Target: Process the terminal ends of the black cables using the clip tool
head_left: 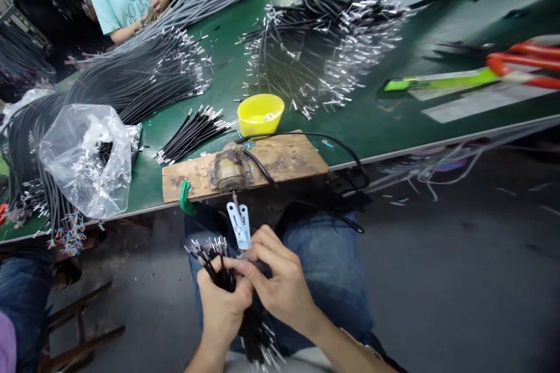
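My left hand (223,300) is closed round a bundle of short black cables (258,332) with bare, silvery ends, held over my lap. My right hand (277,277) is pinched close beside it, thumb and forefinger together at the upper part of the bundle. What lies between those fingertips is too small to make out. Just above them is a light blue clothespin (240,227), fixed on a thin metal shaft. That shaft sticks out of a small, grimy motor (231,169) mounted on a wooden board (293,157) at the table's edge.
On the green table (371,128) stand a yellow cup (261,115) and a clear plastic bag (87,157). Piles of black cables (153,73) spread behind them. A green clamp (186,198) grips the board. A cutter knife (441,80) lies right; a person (126,0) works opposite.
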Demonstrator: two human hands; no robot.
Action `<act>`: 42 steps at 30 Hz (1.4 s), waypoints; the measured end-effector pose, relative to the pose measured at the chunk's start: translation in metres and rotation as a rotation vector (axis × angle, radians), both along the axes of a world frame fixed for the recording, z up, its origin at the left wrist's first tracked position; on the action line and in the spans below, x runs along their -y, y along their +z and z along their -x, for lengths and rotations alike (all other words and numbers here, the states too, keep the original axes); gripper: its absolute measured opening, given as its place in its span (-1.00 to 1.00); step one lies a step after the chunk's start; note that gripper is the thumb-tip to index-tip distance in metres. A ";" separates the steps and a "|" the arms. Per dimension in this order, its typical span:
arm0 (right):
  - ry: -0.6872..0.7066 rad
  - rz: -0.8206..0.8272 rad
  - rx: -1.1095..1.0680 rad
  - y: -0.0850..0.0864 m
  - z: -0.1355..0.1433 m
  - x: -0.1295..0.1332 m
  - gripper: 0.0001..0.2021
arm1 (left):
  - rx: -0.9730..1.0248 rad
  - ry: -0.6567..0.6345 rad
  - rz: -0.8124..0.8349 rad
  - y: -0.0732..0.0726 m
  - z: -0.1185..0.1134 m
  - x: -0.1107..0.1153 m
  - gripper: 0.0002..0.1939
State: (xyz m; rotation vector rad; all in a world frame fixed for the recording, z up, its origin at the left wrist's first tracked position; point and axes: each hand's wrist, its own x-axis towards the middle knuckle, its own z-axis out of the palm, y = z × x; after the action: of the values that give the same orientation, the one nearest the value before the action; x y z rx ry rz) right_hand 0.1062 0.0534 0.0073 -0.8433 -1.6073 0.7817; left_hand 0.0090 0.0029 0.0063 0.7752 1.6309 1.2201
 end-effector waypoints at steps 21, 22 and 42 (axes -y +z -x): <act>0.227 0.425 -0.455 -0.014 0.001 -0.003 -0.79 | 0.264 -0.004 0.072 -0.004 -0.004 0.005 -0.59; 0.205 0.448 -0.475 -0.013 0.003 -0.002 -0.78 | 0.237 0.001 0.061 -0.003 -0.005 0.006 -0.63; 0.555 0.922 -0.419 0.003 -0.028 -0.043 -0.60 | -0.269 -0.143 -0.181 0.030 0.014 -0.007 -0.98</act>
State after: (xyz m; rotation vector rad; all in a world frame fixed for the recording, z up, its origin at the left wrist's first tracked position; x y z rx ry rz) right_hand 0.1338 0.0965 0.0104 -0.7621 -1.0589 2.0368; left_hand -0.0054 0.0098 0.0358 1.1930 1.6589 1.2118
